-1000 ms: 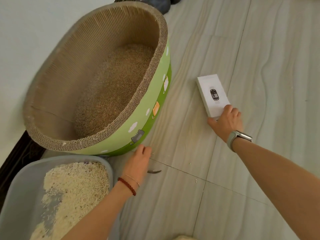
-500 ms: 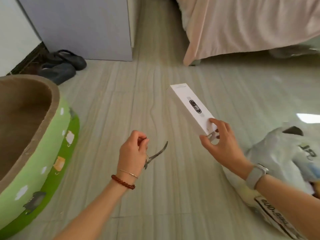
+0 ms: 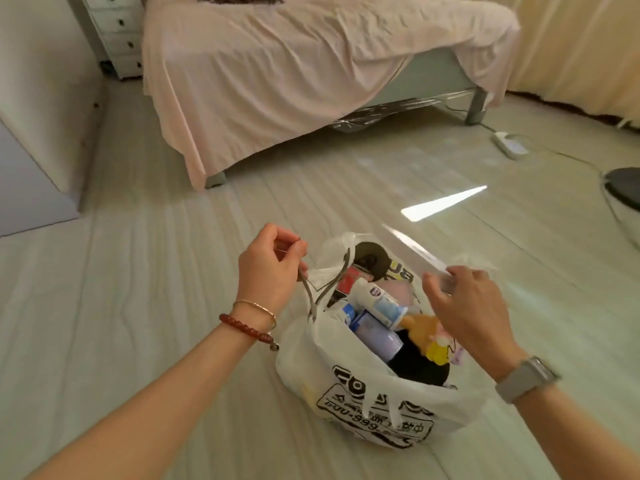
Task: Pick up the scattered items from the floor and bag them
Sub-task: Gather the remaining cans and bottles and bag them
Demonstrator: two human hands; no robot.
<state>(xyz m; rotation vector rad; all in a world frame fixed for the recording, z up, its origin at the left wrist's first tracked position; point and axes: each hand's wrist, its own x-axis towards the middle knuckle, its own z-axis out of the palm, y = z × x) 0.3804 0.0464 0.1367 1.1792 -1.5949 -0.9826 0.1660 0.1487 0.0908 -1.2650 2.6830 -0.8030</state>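
A white plastic bag (image 3: 363,393) with bold black print sits open on the pale wood-look floor (image 3: 138,306), near the middle of the scene, its mouth gaping upward. It is already crowded: a white tube with a blue label (image 3: 377,301), a bluish-lilac can (image 3: 375,336), a yellow plush toy (image 3: 429,336), something black beneath it, and a red packet toward the far left of the opening. The left hand (image 3: 273,268) is closed in a loose fist around the handles of slim metal nippers (image 3: 325,289), which hang down with their tips over the bag's left rim. The right hand (image 3: 474,306) pinches the near end of a long white box (image 3: 415,252), blurred by motion, slanting up and away over the far right side of the opening. The floor to the left and on the near side of the bag lies bare; to the far side a bed (image 3: 294,74) draped in a pink sheet stands well apart, and a white power strip (image 3: 510,144) lies far right. Half a second ago the bag showed only at the right edge and both hands held their items out over bare floor, with a green cardboard cat scratcher on the left; now the view has swung right, the scratcher is out of sight, and both items hang over the bag.
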